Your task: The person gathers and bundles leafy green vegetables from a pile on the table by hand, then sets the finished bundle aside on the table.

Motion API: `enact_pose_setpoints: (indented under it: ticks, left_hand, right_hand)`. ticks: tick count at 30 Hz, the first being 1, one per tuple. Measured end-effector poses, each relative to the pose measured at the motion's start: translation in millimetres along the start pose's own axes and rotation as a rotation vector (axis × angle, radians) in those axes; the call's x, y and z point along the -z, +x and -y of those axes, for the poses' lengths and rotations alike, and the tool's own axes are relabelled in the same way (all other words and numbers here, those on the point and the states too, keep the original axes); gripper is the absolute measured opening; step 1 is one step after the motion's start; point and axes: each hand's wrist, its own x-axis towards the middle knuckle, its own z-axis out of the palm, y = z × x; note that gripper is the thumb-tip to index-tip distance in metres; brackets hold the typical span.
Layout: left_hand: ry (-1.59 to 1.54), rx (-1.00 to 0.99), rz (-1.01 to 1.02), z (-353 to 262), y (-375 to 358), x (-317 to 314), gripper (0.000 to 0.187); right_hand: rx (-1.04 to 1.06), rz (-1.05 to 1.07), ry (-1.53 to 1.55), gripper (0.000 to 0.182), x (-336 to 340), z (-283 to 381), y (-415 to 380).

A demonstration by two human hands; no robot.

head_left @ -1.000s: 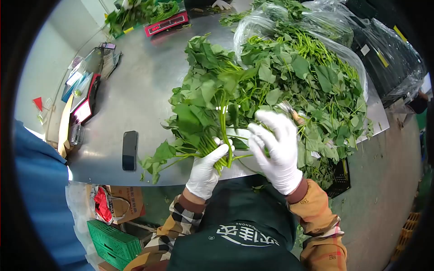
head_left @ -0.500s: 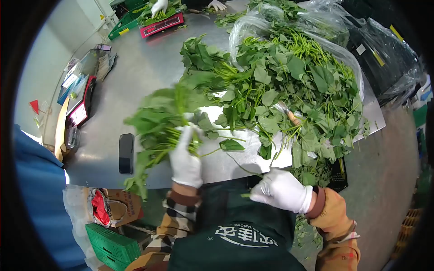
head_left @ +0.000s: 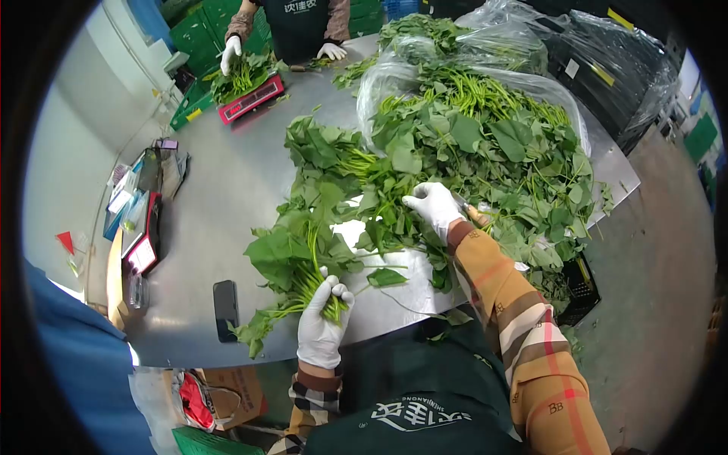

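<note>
- Surface: metal tbl. (head_left: 193, 205); phone (head_left: 225, 311) nr. left, greens pile (head_left: 493, 152) right.
- L hand (head_left: 321, 330) clamped on stem bunch (head_left: 299, 277), nr. edge, over tbl.
- R hand (head_left: 436, 208) at pile; grip: can't tell.
- Rm.: pale wall (head_left: 72, 144) left; co-worker (head_left: 294, 34) far, w/ red scale (head_left: 252, 98).
- Mkgs.: nr. apron (head_left: 409, 390) "SHENJIANONG"; R sleeve (head_left: 542, 371) "BB".

Smooth, softly shiny metal counter (head_left: 197, 182); dark, glossy-screened phone (head_left: 226, 311); crinkled, clear plastic bag (head_left: 377, 91) with bright highlights; matt cardboard box (head_left: 241, 394); knife handle (head_left: 478, 216) that looks wooden.
</note>
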Motion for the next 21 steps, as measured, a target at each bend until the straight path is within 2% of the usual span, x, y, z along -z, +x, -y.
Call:
enact_pose_setpoints:
  ticks: [3, 4, 5, 7, 9, 10, 11, 13, 16, 19, 21]
  left_hand:
    - [0.007, -0.027, -0.031, -5, 1, -1, 0.026]
    - [0.011, -0.036, -0.03, -6, 2, 0, 0.026]
    - [0.012, -0.045, -0.034, -7, 1, 2, 0.025]
    - [0.013, -0.038, -0.037, -5, 2, 4, 0.024]
    - [0.028, -0.033, -0.046, 0, 3, 0, 0.023]
    - [0.057, -0.034, -0.051, 2, 2, -3, 0.021]
    - [0.067, -0.029, -0.041, 5, 3, -6, 0.021]
    - [0.083, -0.024, -0.029, 10, 2, -8, 0.021]
    - [0.125, -0.025, -0.048, 13, -1, -16, 0.02]
    - [0.145, -0.038, -0.053, 14, -2, -19, 0.02]
    - [0.162, -0.051, -0.053, 15, -2, -20, 0.02]
  right_hand:
    - [0.147, 0.062, 0.315, 0.02, 13, 8, 4]
    - [0.187, 0.041, 0.578, 0.014, 22, 17, -5]
    - [0.139, 0.076, 0.726, 0.012, 49, 48, -27]
    - [0.099, 0.048, 0.972, 0.012, 74, 56, -39]
    - [0.051, 0.19, 0.733, 0.014, 90, 28, -36]
    - [0.05, 0.201, 0.442, 0.013, 92, 5, -31]
    - [0.109, 0.141, 0.468, 0.016, 88, -7, -34]
    - [0.058, 0.134, 0.602, 0.016, 97, -4, -51]
    - [-0.1, 0.094, 0.677, 0.016, 100, -10, -74]
    - [-0.249, -0.062, 0.937, 0.019, 101, -20, -91]
    - [-0.298, -0.066, 1.043, 0.02, 100, -29, -99]
